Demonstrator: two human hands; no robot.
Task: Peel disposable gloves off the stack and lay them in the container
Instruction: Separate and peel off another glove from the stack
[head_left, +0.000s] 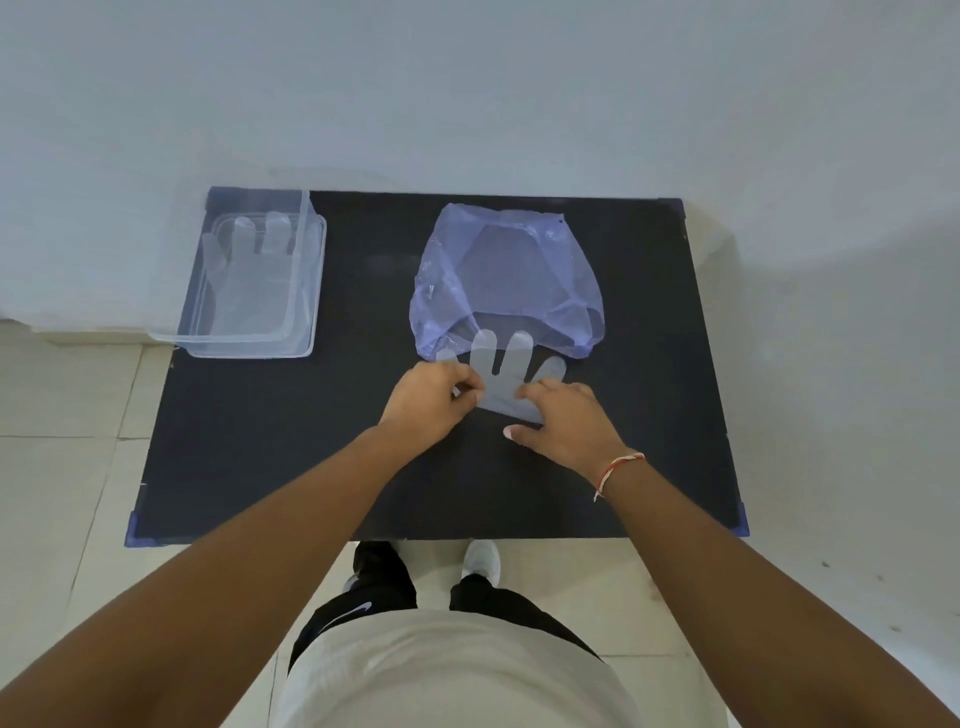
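The stack (501, 376) lies just in front of the bag (506, 275) – thin, limp, clingy film. Left hand (428, 402) pinches the top glove's cuff edge; right hand (569, 423) presses flat, grasping nothing. The container (306, 291), well left of the bag, holds one glove – best peeled slowly from the cuff

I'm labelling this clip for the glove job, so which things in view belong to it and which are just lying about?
Part of the job:
- glove stack, left hand pinching its edge, right hand pressing it down
- clear container at the table's far left
- glove already lying in it

Just there:
- purple plastic bag behind the stack
- black table
- wrist thread
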